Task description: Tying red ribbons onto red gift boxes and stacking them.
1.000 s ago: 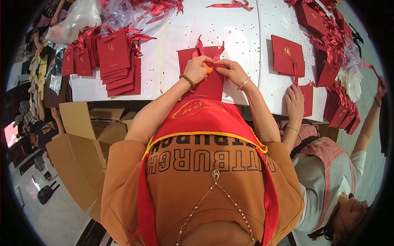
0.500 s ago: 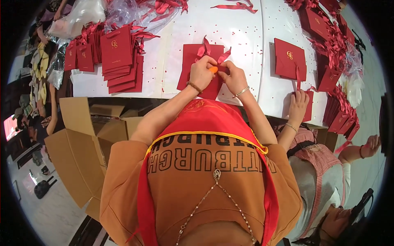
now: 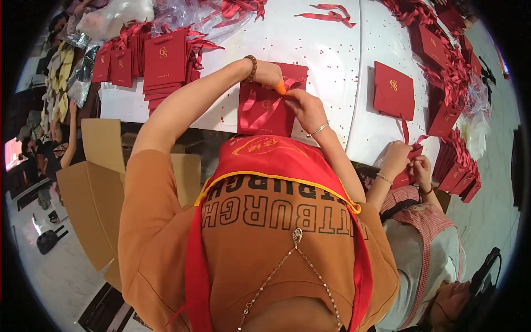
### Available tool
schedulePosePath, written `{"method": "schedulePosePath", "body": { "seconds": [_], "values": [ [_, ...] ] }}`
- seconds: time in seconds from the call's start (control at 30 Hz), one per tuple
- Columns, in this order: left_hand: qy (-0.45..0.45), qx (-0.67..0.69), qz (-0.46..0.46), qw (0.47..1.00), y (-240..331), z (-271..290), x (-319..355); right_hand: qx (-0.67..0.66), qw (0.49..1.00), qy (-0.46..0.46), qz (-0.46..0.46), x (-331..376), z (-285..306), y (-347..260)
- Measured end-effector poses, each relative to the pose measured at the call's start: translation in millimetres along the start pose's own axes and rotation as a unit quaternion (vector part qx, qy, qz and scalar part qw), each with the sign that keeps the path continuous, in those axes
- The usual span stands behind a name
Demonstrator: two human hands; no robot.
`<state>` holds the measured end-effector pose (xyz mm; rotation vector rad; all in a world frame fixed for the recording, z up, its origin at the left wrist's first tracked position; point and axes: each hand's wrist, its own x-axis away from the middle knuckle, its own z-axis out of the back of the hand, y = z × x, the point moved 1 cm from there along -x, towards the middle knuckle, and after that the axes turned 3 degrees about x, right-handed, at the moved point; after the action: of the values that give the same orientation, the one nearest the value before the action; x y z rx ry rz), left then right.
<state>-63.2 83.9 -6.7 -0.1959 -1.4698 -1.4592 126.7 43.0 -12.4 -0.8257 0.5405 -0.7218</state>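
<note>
Head | left hand (image 3: 264, 73), elbow swung out, gripping orange tool (image 3: 280, 88) | right hand (image 3: 310, 109) near tip, grip unclear

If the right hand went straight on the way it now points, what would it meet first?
The right hand points forward and left, so probably the small orange thing at the left hand, then that hand itself; exact depth is unclear here.

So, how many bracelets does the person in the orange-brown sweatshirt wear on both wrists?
2: a brown beaded bracelet just behind the left hand, and a thin silvery metal bangle just behind the right hand. None seems hidden.
</note>
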Motion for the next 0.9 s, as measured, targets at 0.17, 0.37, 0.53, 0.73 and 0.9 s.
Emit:
{"method": "schedulePosePath", "body": {
  "seconds": [0.17, 0.37, 0.53, 0.73, 0.9],
  "values": [
    [0.059, -0.011, -0.049, 0.997, 10.3, -5.2, 0.2, 0.014, 1.0, 0.002, -0.018, -0.5, 0.2, 1.5],
    [0.199, -0.042, -0.098, 0.974, -2.9, -21.1, -3.9, -0.003, 0.998, -0.033, -0.046, -2.9, 4.0, 4.2],
    [0.235, 0.016, -0.083, 0.968, -3.5, -24.6, 2.4, -0.016, 0.998, -0.049, -0.035, -3.1, 7.3, 5.6],
    [0.112, 0.114, -0.091, 0.983, -3.9, -16.9, 12.7, -0.036, 0.998, -0.023, -0.04, -2.7, -0.9, 4.3],
    [0.22, 0.098, -0.097, 0.966, -12.1, -26.1, 1.9, -0.033, 0.999, -0.009, -0.018, -3.1, -1.0, 4.4]
  ]
}}
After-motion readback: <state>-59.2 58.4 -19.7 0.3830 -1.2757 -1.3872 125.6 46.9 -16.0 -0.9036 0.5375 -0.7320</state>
